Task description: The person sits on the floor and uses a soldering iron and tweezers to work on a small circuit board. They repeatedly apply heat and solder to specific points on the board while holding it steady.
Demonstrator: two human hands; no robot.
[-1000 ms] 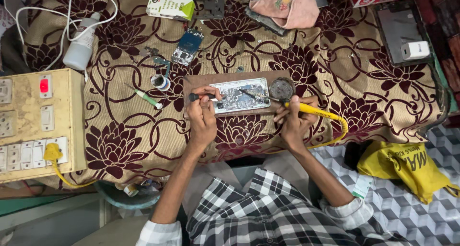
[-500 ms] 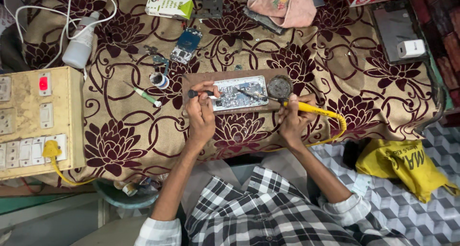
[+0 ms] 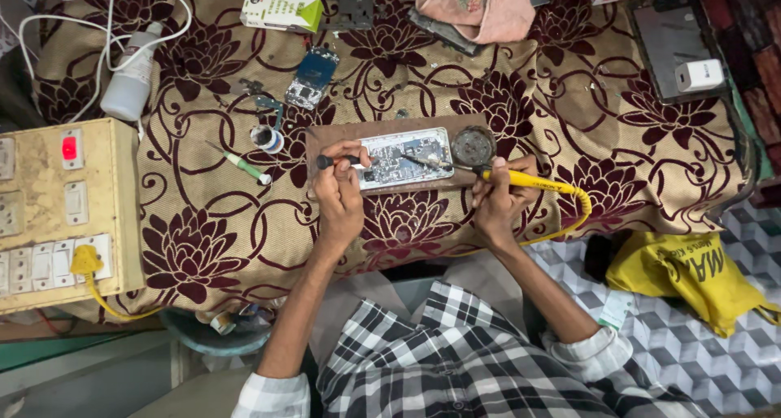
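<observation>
An opened phone with its circuit board showing point(image 3: 407, 157) lies on a brown wooden board point(image 3: 325, 137) on the flowered cloth. My left hand point(image 3: 338, 194) pinches a thin black-handled tool point(image 3: 329, 161) whose tip rests on the phone's left end. My right hand point(image 3: 496, 202) grips a yellow soldering iron point(image 3: 529, 182), its metal tip reaching left onto the phone's middle. The iron's yellow cord point(image 3: 573, 214) loops off to the right. A round tin point(image 3: 473, 145) sits on the board just right of the phone.
A switchboard box point(image 3: 61, 210) with a yellow plug stands at left. Behind the board lie a small blue circuit board point(image 3: 311, 78), a green-handled screwdriver point(image 3: 244, 166), a white bottle point(image 3: 134, 80), a green-white carton point(image 3: 281, 11) and a pink cloth point(image 3: 480, 7). A yellow bag point(image 3: 695, 275) lies on the floor.
Both hands have kept their grips and stayed over the phone; only small shifts of the tool tips show.
</observation>
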